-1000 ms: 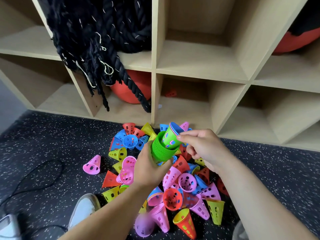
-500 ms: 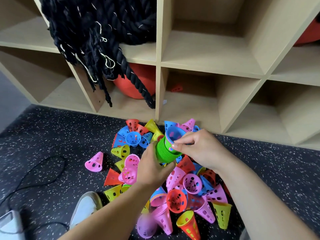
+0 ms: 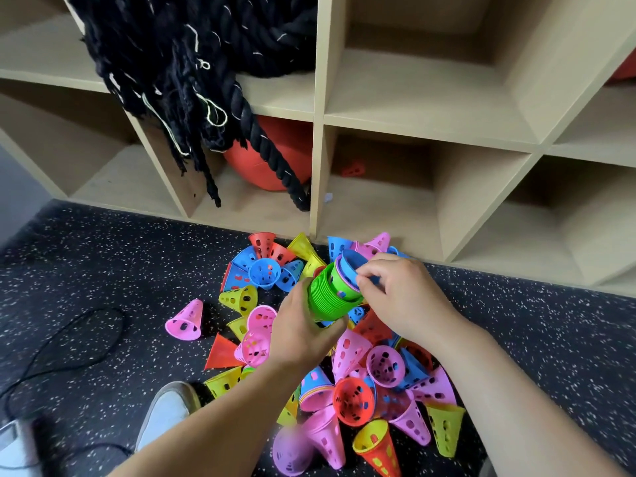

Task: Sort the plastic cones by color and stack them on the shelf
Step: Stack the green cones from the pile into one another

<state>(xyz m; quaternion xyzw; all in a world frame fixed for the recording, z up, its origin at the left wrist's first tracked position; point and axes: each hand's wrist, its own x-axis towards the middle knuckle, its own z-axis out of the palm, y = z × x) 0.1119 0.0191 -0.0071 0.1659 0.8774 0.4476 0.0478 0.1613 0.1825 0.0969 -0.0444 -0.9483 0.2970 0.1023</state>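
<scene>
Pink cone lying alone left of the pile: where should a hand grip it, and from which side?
Pinch the pink cone across its tapered wall near the narrow end, coming from above. That end points up toward the shelf, and the cone lies apart from the pile, so both flanks look free.

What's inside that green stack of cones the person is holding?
Nested in the green stack: a green cone, a thin purple rim and a blue cone innermost. The right hand pinches their rims. How deep they go is hidden by the stack.
</scene>
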